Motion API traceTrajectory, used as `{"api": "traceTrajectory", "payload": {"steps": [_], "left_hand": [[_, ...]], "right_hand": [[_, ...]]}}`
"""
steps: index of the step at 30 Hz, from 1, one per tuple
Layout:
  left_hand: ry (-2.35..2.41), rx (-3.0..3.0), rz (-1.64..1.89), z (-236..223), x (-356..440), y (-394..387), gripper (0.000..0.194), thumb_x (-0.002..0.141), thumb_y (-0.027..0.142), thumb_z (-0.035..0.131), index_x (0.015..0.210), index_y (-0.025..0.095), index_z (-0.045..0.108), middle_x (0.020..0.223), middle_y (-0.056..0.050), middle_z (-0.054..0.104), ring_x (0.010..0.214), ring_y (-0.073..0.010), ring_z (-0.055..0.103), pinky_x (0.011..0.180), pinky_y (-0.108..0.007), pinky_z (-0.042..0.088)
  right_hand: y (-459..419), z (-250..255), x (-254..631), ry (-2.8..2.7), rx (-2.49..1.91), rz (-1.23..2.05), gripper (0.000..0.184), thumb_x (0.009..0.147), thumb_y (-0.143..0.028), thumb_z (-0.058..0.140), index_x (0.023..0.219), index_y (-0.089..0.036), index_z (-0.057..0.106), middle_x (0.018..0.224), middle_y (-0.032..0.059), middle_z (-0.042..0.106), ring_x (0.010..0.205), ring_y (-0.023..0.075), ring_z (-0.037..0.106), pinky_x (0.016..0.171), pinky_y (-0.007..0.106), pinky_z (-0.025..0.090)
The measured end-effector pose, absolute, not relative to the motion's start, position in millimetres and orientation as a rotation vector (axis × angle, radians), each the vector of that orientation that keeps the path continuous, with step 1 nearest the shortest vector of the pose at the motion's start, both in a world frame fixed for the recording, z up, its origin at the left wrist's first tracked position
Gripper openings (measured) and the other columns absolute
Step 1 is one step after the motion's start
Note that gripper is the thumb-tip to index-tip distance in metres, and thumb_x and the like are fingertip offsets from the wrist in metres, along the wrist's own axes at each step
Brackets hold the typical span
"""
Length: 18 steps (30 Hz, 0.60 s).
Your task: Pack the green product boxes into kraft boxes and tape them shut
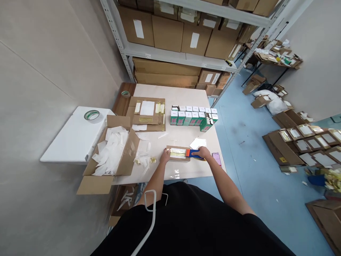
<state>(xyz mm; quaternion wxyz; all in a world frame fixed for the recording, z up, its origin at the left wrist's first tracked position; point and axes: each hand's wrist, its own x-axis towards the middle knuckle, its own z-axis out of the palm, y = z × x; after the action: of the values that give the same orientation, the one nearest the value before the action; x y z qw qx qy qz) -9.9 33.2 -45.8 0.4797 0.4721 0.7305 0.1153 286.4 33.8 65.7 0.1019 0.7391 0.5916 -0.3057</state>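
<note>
A small flat cardboard box (179,159) with a white label lies near the front of the pale table. Fingers of my left hand (165,155) are closed around its left end. My right hand (203,153) grips a blue and orange tape dispenser (191,153), whose orange head sits over the box's right end. A strip of clear tape appears to run along the box top. White paper (198,143) lies just behind my right hand, and a phone (216,159) is to its right.
Green and white boxes (188,118) stand in rows at the back right of the table (170,91). Flattened cardboard (148,118) lies back left. An open carton (123,156) of white paper stands left. Shelving (165,57) rises behind; a tape roll (91,115) rests on a white surface.
</note>
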Motion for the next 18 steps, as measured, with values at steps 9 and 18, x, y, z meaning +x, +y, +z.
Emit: {"api": "traceTrajectory", "payload": {"steps": [9,18], "left_hand": [[1.747,1.16,0.248,-45.9,-10.0,35.0,0.056,0.107,0.049,0.031,0.154,0.021,0.044,0.146,-0.018,0.063,0.132,-0.0337,0.062,0.107,-0.044,0.048],[1.739,1.164,0.284,-47.8,-10.0,36.4,0.053,0.106,0.049,0.036,0.15,0.021,0.048,0.144,-0.02,0.063,0.128,-0.035,0.064,0.104,-0.044,0.049]], "right_hand": [[18.0,64.4,329.1,1.687,2.257,-0.864,0.054,0.074,-0.071,0.078,0.088,-0.019,0.077,0.094,0.0107,0.078,0.085,0.0246,0.072,0.059,0.026,0.039],[8.6,67.2,347.6,1.523,2.329,-0.817,0.053,0.075,-0.067,0.079,0.097,-0.018,0.077,0.097,0.0125,0.078,0.086,0.0256,0.072,0.062,0.028,0.042]]}}
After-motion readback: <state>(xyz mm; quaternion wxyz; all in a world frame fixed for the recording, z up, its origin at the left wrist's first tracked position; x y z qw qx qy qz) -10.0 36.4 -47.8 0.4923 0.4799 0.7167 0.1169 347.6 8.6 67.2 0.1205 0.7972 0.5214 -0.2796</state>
